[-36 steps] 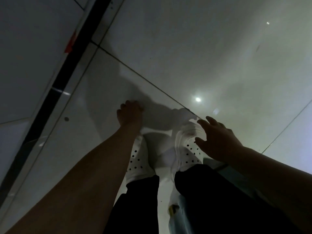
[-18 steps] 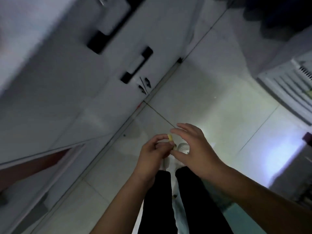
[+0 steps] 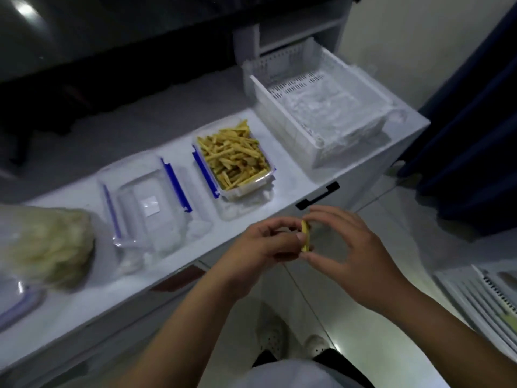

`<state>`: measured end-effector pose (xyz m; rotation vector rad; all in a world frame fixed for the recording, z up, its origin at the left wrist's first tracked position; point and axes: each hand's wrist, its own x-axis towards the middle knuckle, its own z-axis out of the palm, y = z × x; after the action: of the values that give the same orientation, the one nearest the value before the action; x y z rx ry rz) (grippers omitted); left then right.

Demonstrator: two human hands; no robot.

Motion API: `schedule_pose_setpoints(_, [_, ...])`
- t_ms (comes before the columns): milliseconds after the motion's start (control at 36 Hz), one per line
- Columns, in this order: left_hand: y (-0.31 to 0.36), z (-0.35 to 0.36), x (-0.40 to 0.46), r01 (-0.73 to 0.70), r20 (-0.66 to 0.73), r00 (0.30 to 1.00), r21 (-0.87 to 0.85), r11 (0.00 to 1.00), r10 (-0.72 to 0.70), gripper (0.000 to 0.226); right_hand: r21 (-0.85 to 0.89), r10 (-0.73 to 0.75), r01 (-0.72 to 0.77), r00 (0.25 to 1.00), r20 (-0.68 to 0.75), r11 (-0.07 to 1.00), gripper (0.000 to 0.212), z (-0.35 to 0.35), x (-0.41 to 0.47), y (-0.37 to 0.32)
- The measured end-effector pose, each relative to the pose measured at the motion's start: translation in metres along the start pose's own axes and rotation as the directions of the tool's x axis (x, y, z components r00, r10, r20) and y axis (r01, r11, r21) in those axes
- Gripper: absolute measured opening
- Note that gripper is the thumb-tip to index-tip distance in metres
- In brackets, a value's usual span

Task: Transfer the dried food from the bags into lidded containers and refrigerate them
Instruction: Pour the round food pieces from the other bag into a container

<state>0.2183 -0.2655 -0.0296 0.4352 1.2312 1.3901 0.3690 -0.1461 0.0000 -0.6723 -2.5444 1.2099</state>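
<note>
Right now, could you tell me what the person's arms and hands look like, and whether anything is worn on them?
Both forearms are bare up to the frame edge, with no sleeves in view. The left hand and the right hand wear no gloves; no rings, watch or bracelets show. The picture is dim and slightly blurred, so finer marks cannot be told.

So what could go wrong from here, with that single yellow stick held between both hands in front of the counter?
1. The stick is pinched only at the fingertips of the left hand and right hand, out past the counter edge over the floor; a slip would likely drop it there.
2. The open container is heaped above its rim, so adding the stick or pressing a lid on may spill some.
</note>
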Motion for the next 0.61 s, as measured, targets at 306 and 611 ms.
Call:
schedule_pose_setpoints(306, [-0.001,-0.056,-0.024,-0.049,-0.499,0.853,0.217,0.975,0.154,0.023,-0.073,-0.042,0.054,0.988,0.148,0.996,0.046,0.025,0.077,0.002])
schedule_pose_setpoints(611, [0.017,-0.092,-0.034,0.072,-0.822,0.497,0.359,0.930,0.279,0.030,-0.338,-0.227,0.374,0.887,0.402,0.863,0.065,0.071,0.211,0.017])
